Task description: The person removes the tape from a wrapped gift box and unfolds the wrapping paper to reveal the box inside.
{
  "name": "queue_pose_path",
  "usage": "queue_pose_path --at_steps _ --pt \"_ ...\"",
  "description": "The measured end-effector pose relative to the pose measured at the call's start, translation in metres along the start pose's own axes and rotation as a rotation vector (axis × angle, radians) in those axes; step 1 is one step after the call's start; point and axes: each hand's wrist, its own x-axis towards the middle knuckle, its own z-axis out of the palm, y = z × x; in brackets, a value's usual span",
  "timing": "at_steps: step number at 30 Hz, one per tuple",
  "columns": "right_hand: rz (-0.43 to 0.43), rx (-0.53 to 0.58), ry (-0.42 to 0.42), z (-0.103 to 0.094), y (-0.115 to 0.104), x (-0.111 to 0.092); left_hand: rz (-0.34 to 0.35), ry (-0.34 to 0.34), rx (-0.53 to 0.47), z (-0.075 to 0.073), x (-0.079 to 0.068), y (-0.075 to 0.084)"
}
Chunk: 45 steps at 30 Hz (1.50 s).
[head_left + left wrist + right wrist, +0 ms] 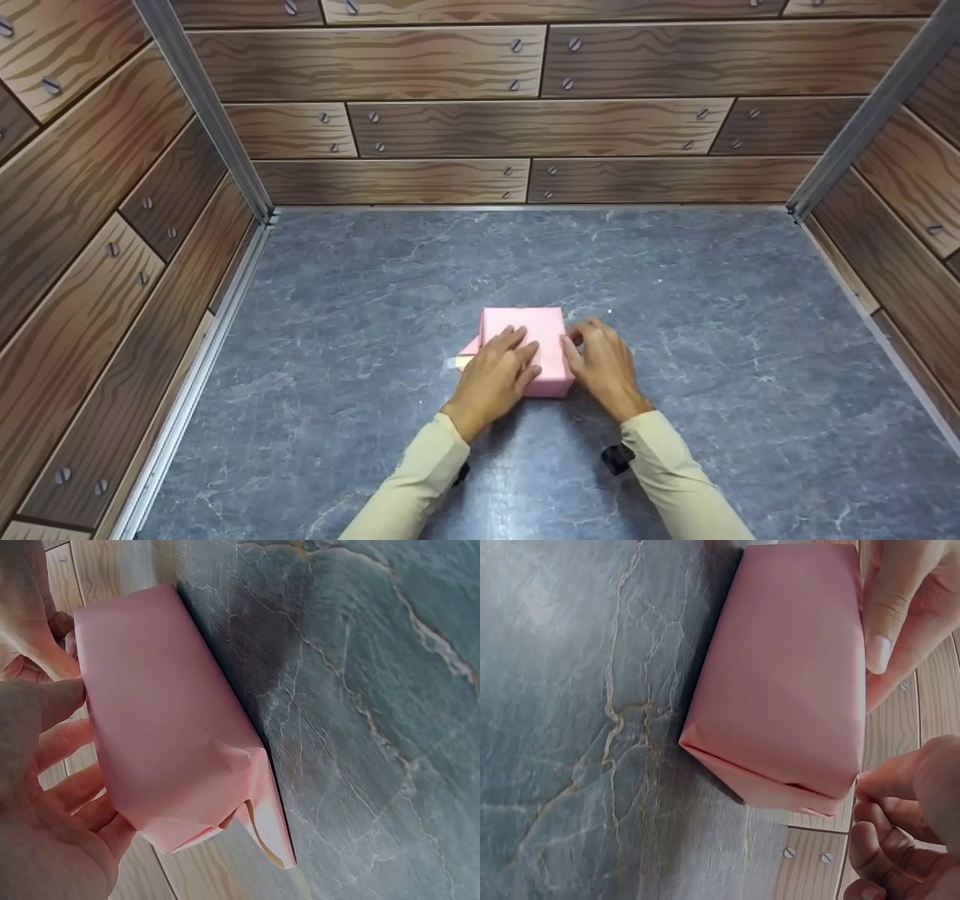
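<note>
A box wrapped in pink paper point(540, 352) sits on the grey marbled table. My left hand point(491, 375) rests on its top with fingers spread. In the left wrist view the left thumb and fingers point(64, 765) lie along the top edge. At the box's right end is my right hand point(604, 364), its thumb and curled forefinger pinching the pink wrapping paper at the upper edge. Folded paper shows at this end point(772, 791). On the left end a loose paper flap point(266, 821) stands out, with a pale strip point(459, 361) by it.
Wood-patterned panels stand behind point(450, 67) and on both sides, with metal rails point(199, 360) along the edges. The marbled table point(337, 285) surrounds the box, with a few tiny white specks on it. A black wrist device point(617, 459) sits below the right sleeve.
</note>
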Motion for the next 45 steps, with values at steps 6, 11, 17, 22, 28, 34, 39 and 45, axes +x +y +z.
queue_pose_path --at_steps 6,11,17,22,28,34,39,45 --pt "0.004 0.005 0.011 -0.002 0.007 -0.001 -0.004 -0.011 -0.011 -0.001 -0.001 0.0" --pt "0.005 0.011 0.012 -0.006 0.011 -0.002 -0.008 -0.018 -0.024 -0.002 -0.001 0.0" --pt "0.007 0.014 0.036 -0.01 0.018 -0.004 -0.015 -0.027 -0.032 -0.002 -0.001 0.0" --pt "0.018 0.0 0.039 -0.012 0.022 -0.007 -0.023 -0.033 -0.034 -0.001 -0.001 0.001" --pt "0.015 -0.013 0.049 -0.014 0.025 -0.007 -0.038 -0.048 -0.044 -0.003 -0.001 0.002" --pt "0.02 -0.006 0.045 -0.015 0.026 -0.007 -0.04 -0.042 -0.046 -0.003 -0.001 0.002" --pt "0.031 -0.005 0.056 -0.019 0.029 -0.007 -0.036 -0.042 -0.052 -0.003 -0.001 0.003" --pt "0.041 0.001 0.075 -0.026 0.033 -0.006 -0.039 -0.048 -0.043 -0.004 -0.001 0.001"
